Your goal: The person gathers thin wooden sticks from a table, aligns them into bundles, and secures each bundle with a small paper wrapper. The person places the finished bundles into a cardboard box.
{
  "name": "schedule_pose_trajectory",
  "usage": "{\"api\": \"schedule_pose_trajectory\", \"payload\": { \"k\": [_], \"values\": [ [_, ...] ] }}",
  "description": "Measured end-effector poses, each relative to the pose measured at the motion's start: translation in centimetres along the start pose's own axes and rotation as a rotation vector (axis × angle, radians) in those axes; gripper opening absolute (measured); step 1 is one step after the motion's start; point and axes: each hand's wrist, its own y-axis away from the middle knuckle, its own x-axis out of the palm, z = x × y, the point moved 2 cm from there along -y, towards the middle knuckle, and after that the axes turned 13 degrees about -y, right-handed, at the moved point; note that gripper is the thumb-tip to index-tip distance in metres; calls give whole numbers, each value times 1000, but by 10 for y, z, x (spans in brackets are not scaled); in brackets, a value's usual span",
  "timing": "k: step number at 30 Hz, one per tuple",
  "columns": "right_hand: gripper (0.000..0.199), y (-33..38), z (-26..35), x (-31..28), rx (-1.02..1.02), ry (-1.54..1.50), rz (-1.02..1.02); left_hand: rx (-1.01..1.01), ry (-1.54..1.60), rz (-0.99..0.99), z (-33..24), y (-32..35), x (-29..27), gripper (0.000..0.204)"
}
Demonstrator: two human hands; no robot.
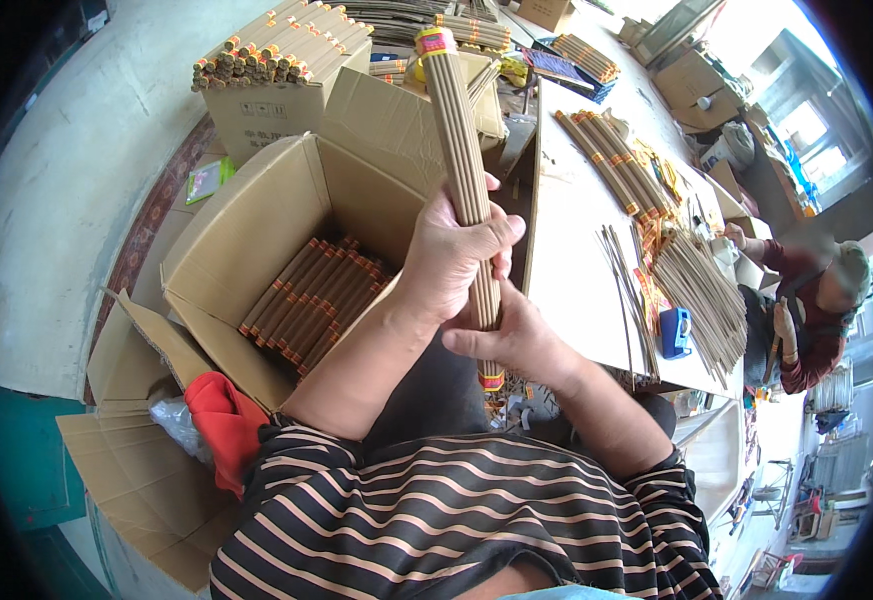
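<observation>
Upright before my chest stands a bundle of incense sticks (454, 120), tan, with a pink and yellow band at its top and a red and yellow one at the bottom. My left hand (457, 245) is closed around its middle, thumb across the front. Lower on the same bundle, my right hand (520, 338) grips it, its fingers partly hidden behind the sticks. Left of my hands is an open cardboard box (242, 215). Inside it lie rows of similar bundles with red and orange bands (317, 300).
More bundles (277, 45) are stacked on a carton (257, 118) at the far left. On the white table (572, 275) to my right lie bundles, loose sticks (697, 285) and a blue tape dispenser (675, 332). A co-worker (807, 310) sits across it. Red cloth (222, 425) hangs by the box.
</observation>
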Motion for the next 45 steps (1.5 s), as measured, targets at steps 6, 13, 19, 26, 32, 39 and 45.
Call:
{"api": "schedule_pose_trajectory", "payload": {
  "k": [6, 13, 19, 26, 32, 39, 45],
  "values": [
    [16, 5, -9, 7, 164, -433, -74, -110, 15, -45, -4, -5, 8, 30],
    [13, 4, 4, 5, 65, -23, -306, -85, 47, -120, -7, -26, 9, 22],
    [8, 9, 7, -2, 174, -495, -60, 25, 151, 203, 5, -22, 10, 40],
    [8, 3, 0, -4, 230, -397, -105, -261, 158, -29, 14, -9, 5, 37],
    [6, -6, -2, 0, 121, -192, -214, -199, 78, -94, 6, -17, 2, 30],
    [9, -1, 0, 1, 225, -457, -47, -238, 226, 5, 8, -23, -7, 32],
    [10, -6, -4, 2, 144, -186, -195, -232, 165, -91, 7, -24, -11, 30]
  ]
}}
